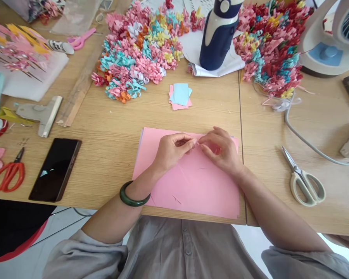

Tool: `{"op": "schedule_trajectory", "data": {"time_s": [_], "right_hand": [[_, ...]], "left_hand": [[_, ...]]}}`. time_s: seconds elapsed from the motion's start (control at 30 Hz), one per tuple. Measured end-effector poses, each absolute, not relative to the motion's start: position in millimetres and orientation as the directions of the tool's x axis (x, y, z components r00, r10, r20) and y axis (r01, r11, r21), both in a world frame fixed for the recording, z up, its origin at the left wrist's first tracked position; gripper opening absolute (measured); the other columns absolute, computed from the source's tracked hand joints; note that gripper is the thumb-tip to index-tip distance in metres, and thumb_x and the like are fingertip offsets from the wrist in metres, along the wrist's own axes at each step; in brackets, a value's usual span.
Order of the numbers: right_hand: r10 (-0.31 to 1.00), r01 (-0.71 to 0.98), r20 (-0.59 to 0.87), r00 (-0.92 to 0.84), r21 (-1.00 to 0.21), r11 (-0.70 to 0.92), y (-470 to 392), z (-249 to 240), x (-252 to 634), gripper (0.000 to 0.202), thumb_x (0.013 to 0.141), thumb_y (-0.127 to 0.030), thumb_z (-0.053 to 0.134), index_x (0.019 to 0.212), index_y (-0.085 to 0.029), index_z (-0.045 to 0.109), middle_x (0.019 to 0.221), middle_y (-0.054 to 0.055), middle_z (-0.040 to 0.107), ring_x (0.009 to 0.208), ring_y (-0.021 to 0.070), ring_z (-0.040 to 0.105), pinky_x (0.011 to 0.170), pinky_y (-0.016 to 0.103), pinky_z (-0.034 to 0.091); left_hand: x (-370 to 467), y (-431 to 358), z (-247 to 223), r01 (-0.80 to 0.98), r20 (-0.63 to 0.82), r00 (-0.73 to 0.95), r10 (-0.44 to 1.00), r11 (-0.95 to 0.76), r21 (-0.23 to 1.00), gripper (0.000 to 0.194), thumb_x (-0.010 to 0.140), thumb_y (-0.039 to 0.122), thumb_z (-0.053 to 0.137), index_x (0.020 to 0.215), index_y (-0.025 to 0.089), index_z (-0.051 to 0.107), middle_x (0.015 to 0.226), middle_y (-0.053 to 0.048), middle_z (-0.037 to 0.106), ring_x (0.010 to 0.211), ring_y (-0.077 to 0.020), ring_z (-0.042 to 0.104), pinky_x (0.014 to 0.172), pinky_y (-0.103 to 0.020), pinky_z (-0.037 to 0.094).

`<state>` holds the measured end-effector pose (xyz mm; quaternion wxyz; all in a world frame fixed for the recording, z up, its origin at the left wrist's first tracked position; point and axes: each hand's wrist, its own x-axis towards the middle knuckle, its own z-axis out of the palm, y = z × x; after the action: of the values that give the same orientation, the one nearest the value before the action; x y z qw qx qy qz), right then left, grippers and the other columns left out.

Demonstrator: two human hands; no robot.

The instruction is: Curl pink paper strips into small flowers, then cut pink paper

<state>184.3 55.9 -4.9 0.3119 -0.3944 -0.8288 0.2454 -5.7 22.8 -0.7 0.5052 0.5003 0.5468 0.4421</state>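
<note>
Two hands (172, 152) meet over pink paper (197, 190), fingertips pinching one tiny piece (197, 143), one phone (55, 169) lying leftward.

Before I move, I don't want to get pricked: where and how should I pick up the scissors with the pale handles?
Grip the scissors by the two loops, coming from the near side with the right hand, the closer one. They lie flat with the loops toward you and the blades pointing away, so that approach should keep fingers off the tip.
</note>
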Motion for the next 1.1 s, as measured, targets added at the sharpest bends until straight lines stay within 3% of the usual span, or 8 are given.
{"op": "schedule_trajectory", "data": {"time_s": [0.07, 0.17, 0.47, 0.6, 0.8, 0.93, 1.1], "right_hand": [[0.86, 0.499, 0.308, -0.406, -0.714, 0.491, 50.8, -6.0, 180.3, 0.013, 0.088, -0.035, 0.067, 0.082, -0.024, 0.069, 0.081, 0.002, 0.072, 0.085, 0.0195, 0.065, 0.109, 0.047, 0.044], [0.898, 0.482, 0.26, -0.355, -0.772, 0.414, 47.0, -6.3, 177.2, 0.016, 0.091, -0.029, 0.063, 0.076, -0.025, 0.067, 0.071, -0.002, 0.07, 0.078, 0.0173, 0.063, 0.108, 0.046, 0.045], [0.905, 0.45, 0.236, -0.355, -0.805, 0.386, 49.2, -6.8, 179.8, 0.022, 0.091, -0.038, 0.063, 0.074, -0.024, 0.066, 0.068, -0.002, 0.067, 0.069, 0.0148, 0.061, 0.11, 0.048, 0.044], [0.885, 0.433, 0.258, -0.389, -0.796, 0.422, 49.9, -3.9, 181.6, 0.024, 0.091, -0.035, 0.063, 0.071, -0.023, 0.064, 0.066, -0.004, 0.068, 0.064, 0.0127, 0.059, 0.113, 0.048, 0.041], [0.87, 0.419, 0.247, -0.427, -0.798, 0.433, 50.6, 1.4, 182.5, 0.027, 0.092, -0.038, 0.062, 0.07, -0.023, 0.064, 0.064, -0.005, 0.068, 0.063, 0.0122, 0.06, 0.113, 0.048, 0.041], [0.883, 0.442, 0.193, -0.428, -0.807, 0.391, 48.2, 3.5, 181.5, 0.028, 0.092, -0.039, 0.063, 0.069, -0.023, 0.066, 0.067, -0.002, 0.07, 0.069, 0.0148, 0.06, 0.105, 0.046, 0.045], [0.908, 0.449, 0.12, -0.402, -0.838, 0.31, 43.7, 6.6, 179.4, 0.016, 0.089, -0.029, 0.065, 0.074, -0.023, 0.068, 0.07, 0.0, 0.071, 0.074, 0.0167, 0.06, 0.084, 0.037, 0.05]], "left_hand": [[-4.1, 21.9, 0.6, 0.088, -0.127, 0.028, 0.992, 0.124, 0.988, 0.017, 0.082, 0.03, 0.071, 0.078, 0.014, 0.073, 0.068, -0.001, 0.068, 0.06, -0.0088, 0.059, 0.06, -0.021, 0.05], [-3.3, 21.3, 2.1, 0.046, -0.155, 0.06, 0.986, 0.152, 0.987, 0.019, 0.083, 0.032, 0.07, 0.079, 0.014, 0.074, 0.069, -0.002, 0.069, 0.061, -0.0094, 0.061, 0.062, -0.022, 0.052], [-2.7, 21.0, 2.7, 0.008, -0.198, 0.098, 0.975, 0.198, 0.98, 0.022, 0.085, 0.035, 0.07, 0.082, 0.013, 0.075, 0.071, -0.003, 0.071, 0.064, -0.0111, 0.064, 0.065, -0.023, 0.054], [-3.7, 21.4, 3.6, -0.102, -0.258, 0.132, 0.957, 0.272, 0.957, 0.028, 0.087, 0.039, 0.067, 0.079, 0.013, 0.075, 0.075, -0.005, 0.073, 0.065, -0.0129, 0.066, 0.066, -0.027, 0.057], [-9.4, 25.9, 6.3, -0.149, -0.306, 0.222, 0.926, 0.342, 0.928, 0.023, 0.077, 0.036, 0.077, 0.074, 0.013, 0.075, 0.073, -0.005, 0.073, 0.06, -0.0111, 0.063, 0.064, -0.027, 0.056], [-10.8, 26.2, 4.8, -0.129, -0.292, 0.221, 0.931, 0.324, 0.937, 0.021, 0.074, 0.034, 0.08, 0.076, 0.014, 0.075, 0.074, -0.005, 0.074, 0.063, -0.0117, 0.064, 0.065, -0.027, 0.056], [-9.9, 25.1, 2.3, -0.057, -0.23, 0.166, 0.959, 0.242, 0.969, 0.019, 0.075, 0.032, 0.079, 0.078, 0.014, 0.074, 0.071, -0.003, 0.072, 0.064, -0.011, 0.063, 0.065, -0.025, 0.055]]}}
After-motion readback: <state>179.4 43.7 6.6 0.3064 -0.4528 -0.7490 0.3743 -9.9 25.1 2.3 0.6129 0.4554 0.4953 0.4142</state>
